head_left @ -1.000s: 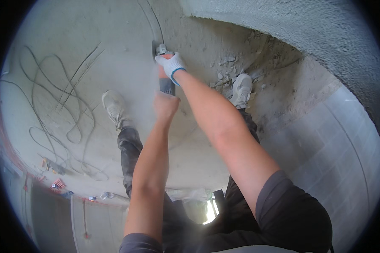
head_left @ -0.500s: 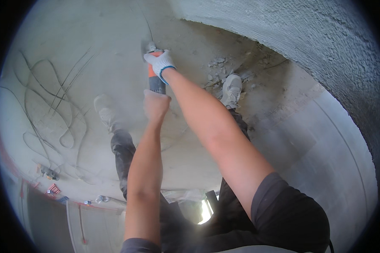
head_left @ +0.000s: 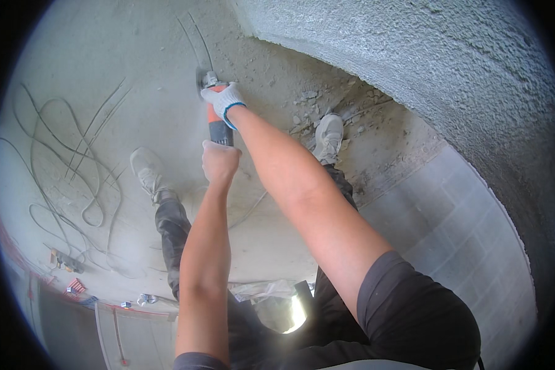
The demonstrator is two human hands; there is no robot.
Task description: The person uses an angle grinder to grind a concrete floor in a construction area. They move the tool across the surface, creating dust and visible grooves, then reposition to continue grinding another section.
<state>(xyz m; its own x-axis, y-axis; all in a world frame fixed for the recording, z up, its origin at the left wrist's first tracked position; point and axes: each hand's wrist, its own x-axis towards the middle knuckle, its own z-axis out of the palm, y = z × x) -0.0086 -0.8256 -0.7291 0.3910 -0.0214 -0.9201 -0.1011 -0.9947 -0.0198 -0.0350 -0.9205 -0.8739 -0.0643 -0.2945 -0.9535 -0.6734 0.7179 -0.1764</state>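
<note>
I hold an orange and black angle grinder (head_left: 217,126) with both hands, its disc down at the dusty concrete floor (head_left: 105,74) beside thin cut lines. My right hand (head_left: 224,98), in a white knit glove with a blue cuff, grips the front of the tool near the head. My bare left hand (head_left: 220,163) is wrapped around the rear handle. Both arms reach forward from the lower edge. My dusty shoes stand either side, the left shoe (head_left: 147,172) and the right shoe (head_left: 328,135).
A rough plastered wall (head_left: 425,68) rises at the right above a grey block wall (head_left: 450,222). Concrete rubble (head_left: 308,108) lies near the wall's foot. Loose cables (head_left: 68,166) loop over the floor at the left. Small tools and a red item (head_left: 75,286) lie by a red line.
The view has shifted, so the grinder and both hands sit slightly lower and left than before. Both hands keep their grip on the tool.
</note>
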